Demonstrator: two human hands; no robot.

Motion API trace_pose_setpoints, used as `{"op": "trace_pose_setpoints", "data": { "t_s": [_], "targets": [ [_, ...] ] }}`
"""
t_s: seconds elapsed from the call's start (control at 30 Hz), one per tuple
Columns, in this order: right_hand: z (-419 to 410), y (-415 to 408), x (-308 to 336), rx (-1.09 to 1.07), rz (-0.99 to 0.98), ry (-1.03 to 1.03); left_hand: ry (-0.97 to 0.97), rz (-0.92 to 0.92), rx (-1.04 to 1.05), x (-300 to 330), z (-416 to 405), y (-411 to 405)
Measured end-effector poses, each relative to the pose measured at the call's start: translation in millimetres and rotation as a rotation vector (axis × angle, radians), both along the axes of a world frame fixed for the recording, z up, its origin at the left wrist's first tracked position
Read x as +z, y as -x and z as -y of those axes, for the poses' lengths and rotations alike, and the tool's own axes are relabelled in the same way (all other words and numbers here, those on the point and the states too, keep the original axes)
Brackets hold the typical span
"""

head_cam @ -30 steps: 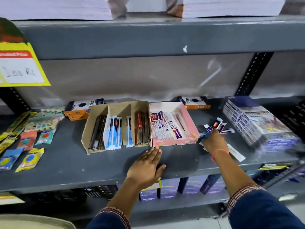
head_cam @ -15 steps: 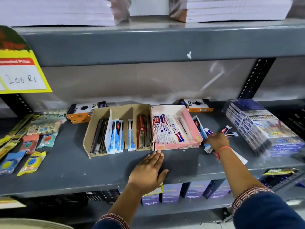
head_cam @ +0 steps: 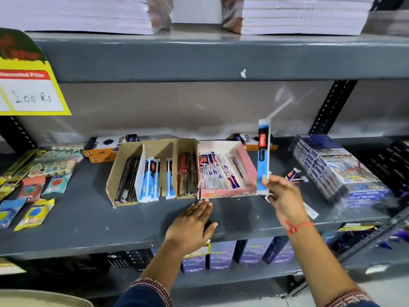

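My right hand (head_cam: 284, 199) pinches the lower end of a long blue-and-white pen packet (head_cam: 263, 156) and holds it upright, just right of the pink box (head_cam: 249, 166) of pen packets. Flat on the grey shelf (head_cam: 93, 220), my left hand (head_cam: 191, 226) rests with straight fingers, its fingertips close to the pink box's front edge. A brown cardboard divider box (head_cam: 164, 148) with pens and blue packets stands left of the pink box. A few loose packets (head_cam: 294, 175) lie on the shelf behind my right hand.
Stacked blue boxes (head_cam: 334, 167) stand at the right. Orange-and-white boxes (head_cam: 106, 145) lie behind the divider box. Small blister packs (head_cam: 33, 191) cover the shelf's left end. A yellow price sign (head_cam: 28, 89) hangs upper left. Paper stacks (head_cam: 84, 14) fill the shelf above.
My right hand has lifted one blue pen packet off the loose pile on the shelf and now holds it upright. My left hand has stayed flat on the shelf.
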State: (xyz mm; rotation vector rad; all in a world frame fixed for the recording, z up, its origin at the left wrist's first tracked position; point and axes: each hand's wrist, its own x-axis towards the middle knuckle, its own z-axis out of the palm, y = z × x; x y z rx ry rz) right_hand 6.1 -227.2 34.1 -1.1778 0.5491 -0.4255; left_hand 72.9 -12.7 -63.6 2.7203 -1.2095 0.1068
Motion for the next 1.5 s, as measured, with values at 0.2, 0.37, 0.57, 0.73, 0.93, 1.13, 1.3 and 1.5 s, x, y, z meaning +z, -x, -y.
{"op": "trace_pose_setpoints", "data": {
  "t_s": [0.2,0.37,0.57,0.73,0.93,1.13,1.3,1.5],
  "targets": [
    [-26.4,22.0,-14.9,0.126,-0.036,-0.017,0.02,0.002,-0.002,-0.9,0.1,-0.4],
    [-30.8,24.3,-17.7,0.169,-0.066,0.005,0.023,0.016,-0.003,-1.6,-0.5,0.0],
    [-43.1,15.5,-15.0,0.251,-0.103,0.052,0.006,0.018,0.012,3.1,-3.5,1.3],
    [-77.7,-14.0,-6.3,0.37,-0.14,0.155,0.029,0.027,0.057,5.4,-32.3,4.1],
    [-137.6,-57.9,3.9,0.378,-0.157,0.484,0.089,-0.004,0.276,11.3,-116.7,-8.4],
    [-193.2,-91.4,8.0,0.402,-0.217,0.976,0.108,0.079,0.315,15.3,-136.2,-6.0],
    [-222.8,-111.0,4.3,0.496,-0.337,1.265,0.15,0.079,0.304,14.3,-139.3,-6.3],
    [-234.7,-128.1,-6.0,0.548,-0.457,1.355,0.159,0.021,0.291,19.4,-139.5,-5.1]
  ]
}}
